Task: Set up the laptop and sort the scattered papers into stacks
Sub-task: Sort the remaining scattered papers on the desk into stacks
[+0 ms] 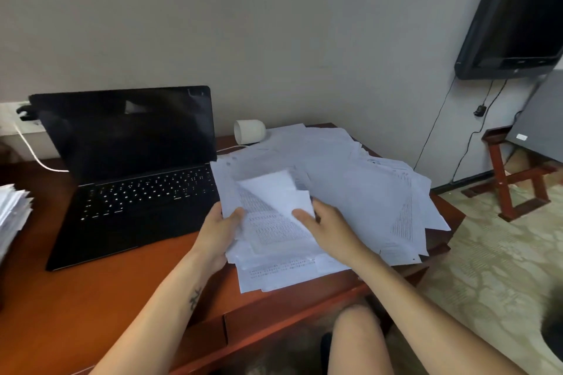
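Observation:
A black laptop (131, 167) stands open on the left half of the brown desk (100, 292), its screen dark and its keys lit. To its right a loose heap of printed white papers (359, 179) covers the desk's right end. My left hand (219, 231) grips the left edge of a small bundle of sheets (274, 222) lifted off the heap, thumb on top. The bundle's right side is held by my right hand (323, 225), whose thumb bends a top sheet upward. A stack of papers (12, 213) sits at the far left edge.
A white cylinder-shaped device (249, 131) lies behind the papers by the wall, and a white cable (33, 155) runs from a wall socket behind the laptop. A dark screen (518, 15) hangs at upper right, above a red wooden stand (515, 179) on the carpet. My knee (356, 341) shows below the desk's edge.

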